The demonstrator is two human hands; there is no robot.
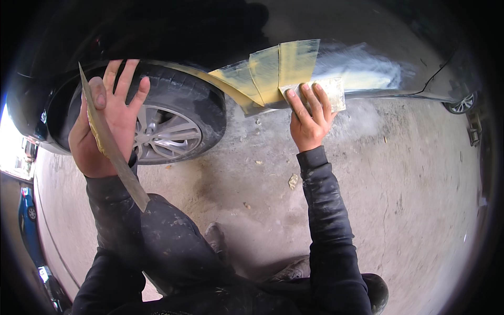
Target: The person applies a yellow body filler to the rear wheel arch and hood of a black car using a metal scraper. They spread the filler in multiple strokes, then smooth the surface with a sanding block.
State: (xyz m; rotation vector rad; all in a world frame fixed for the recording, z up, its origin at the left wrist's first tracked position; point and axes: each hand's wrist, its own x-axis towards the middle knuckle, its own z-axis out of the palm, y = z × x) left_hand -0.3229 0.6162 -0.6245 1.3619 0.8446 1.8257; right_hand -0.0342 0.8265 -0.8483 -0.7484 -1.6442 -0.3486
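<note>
In the head view, the left hand [121, 123] is at the left of the frame, palm showing and fingers spread apart, with a thin flat board [125, 173] seen nearly edge-on across it; whether those fingers are clamped on the board cannot be told. The board slants from the upper left down toward the dark trouser leg [173, 226], and yellow paste [96, 132] clings along its left edge. Right of centre, the right hand [311, 125] has its fingers clamped on a pale, flat rectangular spreader [335, 93], the fingertips lying on its near face while the thumb is hidden. The spreader is at the lower edge of a dark car [168, 34] that spans the top of the frame. Broad, overlapping bands of yellow filler [295, 63] fan out on the bodywork above and left of it, and a whitish smeared patch [362, 68] spreads to the right. A wheel [168, 134] with silver spokes sits just right of the left hand. Below, the dusty grey floor [415, 173] carries a pale fragment [293, 181] near the centre, and a blue car [27, 210] shows at the lower left.
</note>
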